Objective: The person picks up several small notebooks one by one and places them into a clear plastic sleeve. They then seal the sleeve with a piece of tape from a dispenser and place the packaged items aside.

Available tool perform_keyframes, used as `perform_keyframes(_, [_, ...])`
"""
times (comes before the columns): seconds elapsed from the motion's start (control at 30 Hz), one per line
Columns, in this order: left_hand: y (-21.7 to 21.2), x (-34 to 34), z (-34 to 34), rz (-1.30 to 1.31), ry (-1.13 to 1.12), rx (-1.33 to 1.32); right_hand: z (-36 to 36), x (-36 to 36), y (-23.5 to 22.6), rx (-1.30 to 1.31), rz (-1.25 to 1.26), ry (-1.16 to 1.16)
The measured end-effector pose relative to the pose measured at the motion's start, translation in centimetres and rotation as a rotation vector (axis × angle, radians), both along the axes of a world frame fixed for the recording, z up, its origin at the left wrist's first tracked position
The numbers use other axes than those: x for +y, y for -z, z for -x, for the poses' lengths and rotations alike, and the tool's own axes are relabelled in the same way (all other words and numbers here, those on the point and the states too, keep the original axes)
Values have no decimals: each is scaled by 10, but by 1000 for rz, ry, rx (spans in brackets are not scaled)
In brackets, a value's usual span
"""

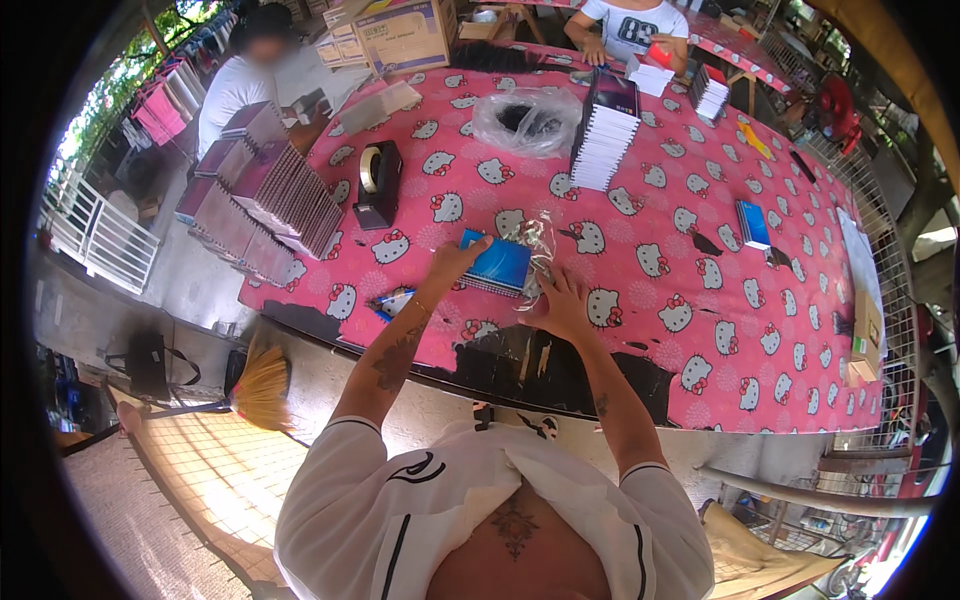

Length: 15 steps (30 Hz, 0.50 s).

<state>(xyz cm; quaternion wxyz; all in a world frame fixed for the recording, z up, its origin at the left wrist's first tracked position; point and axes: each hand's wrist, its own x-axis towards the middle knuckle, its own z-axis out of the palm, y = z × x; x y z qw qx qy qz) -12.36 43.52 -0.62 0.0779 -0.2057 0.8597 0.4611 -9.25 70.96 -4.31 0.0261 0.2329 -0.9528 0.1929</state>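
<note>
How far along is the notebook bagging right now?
Already done, it seems: rows of wrapped stacks at the table's left edge. In hand: the left hand holds a blue notebook while the right hand works the clear plastic sleeve around it; whether it is fully in is unclear. Left: a tall stack of notebooks and one loose blue notebook.

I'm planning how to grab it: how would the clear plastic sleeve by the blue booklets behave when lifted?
The clear plastic sleeve looks thin and crinkled, so probably floppy and very light. Its glossy film may be slippery. The right hand presses on it beside the blue booklets, hinting that it shifts easily.
</note>
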Motion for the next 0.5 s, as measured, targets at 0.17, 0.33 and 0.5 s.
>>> perform_keyframes(0.17, [4, -5, 12, 127, 46, 99, 29, -18, 10, -464, 803, 208])
perform_keyframes(0.33, [19, -33, 5, 43, 22, 226, 20, -50, -9, -828, 1074, 329])
perform_keyframes(0.5, [30, -33, -1, -188, -59, 237, 18, -44, -13, -851, 1119, 271])
